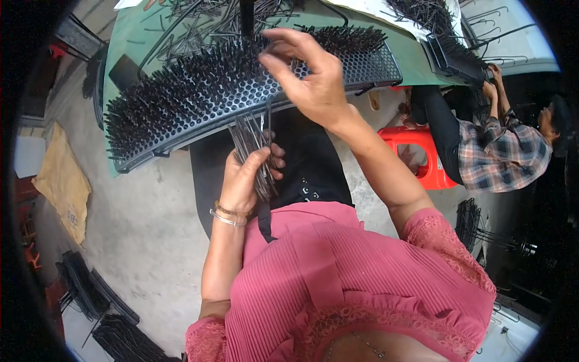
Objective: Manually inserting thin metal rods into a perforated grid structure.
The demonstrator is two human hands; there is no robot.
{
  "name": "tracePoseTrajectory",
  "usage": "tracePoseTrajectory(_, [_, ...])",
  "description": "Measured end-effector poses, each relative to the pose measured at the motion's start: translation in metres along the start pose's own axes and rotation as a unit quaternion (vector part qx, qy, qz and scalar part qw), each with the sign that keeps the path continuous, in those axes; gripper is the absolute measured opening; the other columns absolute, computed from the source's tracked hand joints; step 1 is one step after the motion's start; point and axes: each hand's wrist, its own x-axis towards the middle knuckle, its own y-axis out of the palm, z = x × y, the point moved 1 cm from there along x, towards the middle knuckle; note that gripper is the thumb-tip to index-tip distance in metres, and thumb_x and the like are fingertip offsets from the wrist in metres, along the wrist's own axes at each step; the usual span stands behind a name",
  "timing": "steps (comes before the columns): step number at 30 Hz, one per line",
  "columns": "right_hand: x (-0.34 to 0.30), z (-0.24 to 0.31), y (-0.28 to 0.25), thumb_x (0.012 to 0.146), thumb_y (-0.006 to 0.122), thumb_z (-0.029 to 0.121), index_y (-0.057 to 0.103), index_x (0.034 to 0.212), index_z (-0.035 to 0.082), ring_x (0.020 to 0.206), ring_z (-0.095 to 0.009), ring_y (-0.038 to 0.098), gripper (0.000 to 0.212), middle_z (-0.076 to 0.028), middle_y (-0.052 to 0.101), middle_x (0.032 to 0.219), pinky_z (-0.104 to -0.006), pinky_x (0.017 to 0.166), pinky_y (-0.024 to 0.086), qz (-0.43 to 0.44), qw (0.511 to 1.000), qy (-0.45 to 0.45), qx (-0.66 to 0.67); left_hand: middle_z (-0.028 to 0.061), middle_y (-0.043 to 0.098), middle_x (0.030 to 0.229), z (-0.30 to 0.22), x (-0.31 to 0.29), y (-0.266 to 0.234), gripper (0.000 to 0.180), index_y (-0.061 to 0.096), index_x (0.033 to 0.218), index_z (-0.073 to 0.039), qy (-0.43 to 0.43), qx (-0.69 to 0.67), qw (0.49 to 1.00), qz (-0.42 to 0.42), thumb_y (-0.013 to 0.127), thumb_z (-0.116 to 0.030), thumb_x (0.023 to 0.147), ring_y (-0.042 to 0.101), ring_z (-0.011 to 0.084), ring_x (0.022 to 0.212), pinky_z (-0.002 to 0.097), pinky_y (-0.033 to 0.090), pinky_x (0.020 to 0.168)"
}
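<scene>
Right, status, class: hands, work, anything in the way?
Left hand gripping thin dark rods. Right hand open over perforated tray. Tray part-filled, many holes bare at right. Dark post beyond tray.

Short dark lettering is printed near the lower end of the tan sack (60, 181), left of the tray (371, 66). White marks (309, 192) on black cloth, just below the tray, cannot be made out as letters.
</scene>
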Motion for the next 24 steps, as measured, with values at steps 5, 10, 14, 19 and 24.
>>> tracePoseTrajectory(5, [-0.007,-0.024,0.017,0.078,0.069,0.003,0.06,0.109,0.003,0.074,-0.013,0.064,0.033,-0.007,0.066,0.081,-0.0239,0.068,0.05,0.003,0.999,-0.013,-0.047,0.0059,0.06,0.083,-0.008,-0.006,0.003,0.036,0.053,0.116,0.0,-0.026,-0.015,1.0,0.01,0.059,-0.016,0.084,0.058,0.0121,0.067,0.0251,0.052,0.054])
tracePoseTrajectory(10, [-0.01,-0.021,0.019,0.076,0.07,0.013,0.065,0.099,0.009,0.074,-0.02,0.06,0.024,-0.004,0.066,0.083,-0.0332,0.078,0.041,0.005,0.99,-0.086,-0.11,0.0082,0.062,0.086,-0.006,-0.005,0.001,0.03,0.055,0.111,0.0,0.0,-0.029,1.0,0.01,0.062,-0.013,0.085,0.058,0.0119,0.064,0.0235,0.049,0.049])
tracePoseTrajectory(14, [-0.01,-0.021,0.022,0.073,0.07,0.014,0.067,0.091,0.009,0.079,-0.02,0.057,0.019,-0.002,0.063,0.079,-0.0352,0.078,0.039,0.019,0.971,-0.162,-0.176,0.0104,0.065,0.088,-0.009,-0.006,0.005,0.023,0.057,0.103,0.0,0.008,0.024,1.0,-0.008,0.064,-0.011,0.084,0.06,0.0118,0.064,0.022,0.049,0.05])
tracePoseTrajectory(19, [-0.008,-0.019,0.018,0.07,0.073,0.011,0.067,0.088,0.009,0.08,-0.019,0.058,0.019,-0.002,0.063,0.082,-0.0332,0.074,0.04,0.021,0.966,-0.171,-0.195,0.0124,0.067,0.091,-0.01,-0.006,0.007,0.02,0.059,0.099,0.0,0.02,0.034,0.999,-0.025,0.065,-0.012,0.084,0.061,0.0112,0.064,0.0214,0.05,0.051])
tracePoseTrajectory(24, [-0.005,-0.008,0.014,0.07,0.072,0.01,0.068,0.087,0.006,0.076,-0.022,0.059,0.018,-0.004,0.064,0.08,-0.033,0.072,0.043,0.04,0.969,-0.152,-0.192,0.0132,0.067,0.093,-0.01,-0.008,0.008,0.019,0.059,0.099,0.001,0.032,0.039,0.998,-0.024,0.064,-0.012,0.085,0.061,0.0113,0.065,0.0215,0.05,0.052])
